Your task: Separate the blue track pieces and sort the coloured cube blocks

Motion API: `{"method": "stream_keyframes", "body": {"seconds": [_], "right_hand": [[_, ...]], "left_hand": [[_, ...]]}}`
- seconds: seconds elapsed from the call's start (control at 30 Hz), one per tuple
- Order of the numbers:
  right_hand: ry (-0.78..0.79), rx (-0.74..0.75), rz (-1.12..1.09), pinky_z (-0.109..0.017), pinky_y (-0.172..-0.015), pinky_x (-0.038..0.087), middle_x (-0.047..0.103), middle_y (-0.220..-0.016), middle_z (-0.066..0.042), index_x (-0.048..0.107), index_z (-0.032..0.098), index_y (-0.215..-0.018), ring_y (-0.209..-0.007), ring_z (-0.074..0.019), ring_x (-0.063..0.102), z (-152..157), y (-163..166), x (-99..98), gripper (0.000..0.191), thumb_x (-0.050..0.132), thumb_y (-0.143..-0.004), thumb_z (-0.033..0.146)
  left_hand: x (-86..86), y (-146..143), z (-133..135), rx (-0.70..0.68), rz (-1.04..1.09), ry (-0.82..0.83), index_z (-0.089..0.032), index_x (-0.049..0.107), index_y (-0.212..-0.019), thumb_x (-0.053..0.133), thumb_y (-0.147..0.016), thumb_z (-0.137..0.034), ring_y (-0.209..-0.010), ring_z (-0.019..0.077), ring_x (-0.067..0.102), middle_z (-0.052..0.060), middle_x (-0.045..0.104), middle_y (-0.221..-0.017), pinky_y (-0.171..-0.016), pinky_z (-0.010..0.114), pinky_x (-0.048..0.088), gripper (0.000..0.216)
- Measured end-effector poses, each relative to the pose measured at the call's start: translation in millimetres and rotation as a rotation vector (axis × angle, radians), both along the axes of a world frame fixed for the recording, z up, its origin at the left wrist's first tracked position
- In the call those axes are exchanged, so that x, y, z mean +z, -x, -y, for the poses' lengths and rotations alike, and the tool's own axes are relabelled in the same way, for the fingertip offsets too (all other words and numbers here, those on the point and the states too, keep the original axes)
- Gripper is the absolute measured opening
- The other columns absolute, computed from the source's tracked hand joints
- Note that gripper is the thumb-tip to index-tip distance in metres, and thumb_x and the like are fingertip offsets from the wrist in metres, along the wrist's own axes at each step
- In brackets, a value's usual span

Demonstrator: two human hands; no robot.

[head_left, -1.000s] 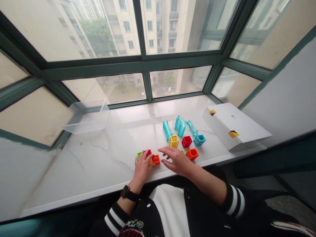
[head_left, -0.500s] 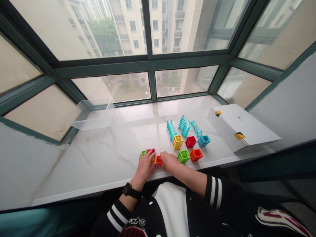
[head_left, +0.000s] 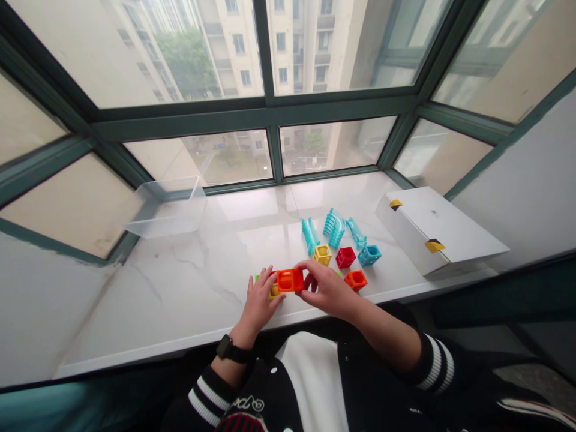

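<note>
My right hand (head_left: 326, 288) grips an orange block (head_left: 290, 280) at its right end, between thumb and fingers. The block is held up with its hollow side towards me. Close to its left end, my left hand (head_left: 258, 298) is closed around a yellow block (head_left: 274, 292), thumb in front. Bits of a red block (head_left: 273, 276) and a green block (head_left: 257, 278) show behind the left fingers; how they join is hidden. Another green block (head_left: 339, 274) is almost wholly covered by my right hand.
Beyond my right hand stand a yellow block (head_left: 323, 255), a red one (head_left: 345, 257), a blue one (head_left: 369, 255) and an orange one (head_left: 356, 280). Turquoise track pieces (head_left: 334, 228) lie behind them. A clear tub (head_left: 168, 219) is at left, a white box (head_left: 443, 225) at right.
My right hand has lifted and turned the orange block, bringing it up beside the left fingers. My right forearm has swung out to the right, covering most of the near green block.
</note>
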State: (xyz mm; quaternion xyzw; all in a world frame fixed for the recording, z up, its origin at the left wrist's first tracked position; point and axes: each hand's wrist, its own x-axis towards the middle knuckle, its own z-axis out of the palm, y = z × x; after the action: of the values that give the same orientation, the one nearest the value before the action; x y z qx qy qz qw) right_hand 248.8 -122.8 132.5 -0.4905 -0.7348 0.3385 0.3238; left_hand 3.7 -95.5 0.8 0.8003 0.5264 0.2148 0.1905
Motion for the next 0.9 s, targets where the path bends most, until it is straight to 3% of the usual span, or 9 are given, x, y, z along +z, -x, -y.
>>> {"method": "stream_keyframes", "body": {"seconds": [0.13,0.23,0.33,0.57,0.77,0.9], "right_hand": [[0.014,-0.089,-0.175,-0.027,-0.068,0.056,0.072,-0.097,-0.001,0.06,0.023,-0.122,-0.071,-0.0135,0.069,3.1,-12.9,6.9,0.039,0.076,-0.087,0.03],[0.033,-0.115,-0.228,-0.028,-0.067,0.058,0.072,-0.094,-0.001,0.061,0.023,-0.122,-0.071,-0.0142,0.069,3.3,-13.4,3.2,0.043,0.079,-0.087,0.039],[0.048,-0.095,-0.248,-0.029,-0.068,0.06,0.073,-0.106,-0.004,0.061,0.024,-0.121,-0.075,-0.0145,0.071,3.2,-9.6,-1.7,0.043,0.08,-0.086,0.04],[0.02,-0.087,-0.141,-0.029,-0.067,0.06,0.072,-0.106,-0.005,0.064,0.022,-0.117,-0.076,-0.0154,0.07,6.5,-3.8,-1.9,0.043,0.084,-0.084,0.041],[-0.021,-0.081,-0.199,-0.029,-0.069,0.06,0.073,-0.105,-0.004,0.063,0.023,-0.121,-0.078,-0.0155,0.07,6.5,-3.7,-3.0,0.04,0.081,-0.088,0.038],[-0.008,-0.104,-0.238,-0.029,-0.071,0.061,0.073,-0.106,-0.004,0.063,0.023,-0.126,-0.08,-0.0156,0.071,5.5,-4.1,-5.0,0.039,0.076,-0.09,0.032]], "left_hand": [[43.8,-9.6,7.2,-0.051,0.376,-0.103,-0.03,0.047,-0.154,0.067,-0.1,-0.039,-0.147,0.0307,0.052,0.014,0.055,-0.156,-0.121,0.055,0.045,0.059],[76.0,-21.6,15.9,-0.071,0.469,-0.221,-0.031,0.046,-0.153,0.072,-0.097,-0.039,-0.145,0.032,0.053,0.014,0.056,-0.153,-0.12,0.055,0.047,0.062],[92.3,-32.1,22.3,-0.099,0.441,-0.315,-0.033,0.045,-0.151,0.076,-0.094,-0.037,-0.145,0.0338,0.052,0.014,0.052,-0.155,-0.118,0.057,0.049,0.064],[96.0,-42.5,23.6,-0.061,0.499,-0.382,-0.028,0.057,-0.132,0.072,-0.096,-0.031,-0.127,0.0297,0.064,0.013,0.063,-0.134,-0.106,0.05,0.056,0.038],[97.0,-46.5,24.8,0.02,0.645,-0.085,-0.024,0.063,-0.121,0.077,-0.093,-0.041,-0.107,0.0266,0.071,0.009,0.073,-0.116,-0.096,0.042,0.059,0.035],[94.6,-49.3,27.2,0.013,0.694,0.057,-0.023,0.066,-0.124,0.075,-0.093,-0.043,-0.11,0.027,0.072,0.009,0.075,-0.119,-0.097,0.041,0.058,0.038]]}}
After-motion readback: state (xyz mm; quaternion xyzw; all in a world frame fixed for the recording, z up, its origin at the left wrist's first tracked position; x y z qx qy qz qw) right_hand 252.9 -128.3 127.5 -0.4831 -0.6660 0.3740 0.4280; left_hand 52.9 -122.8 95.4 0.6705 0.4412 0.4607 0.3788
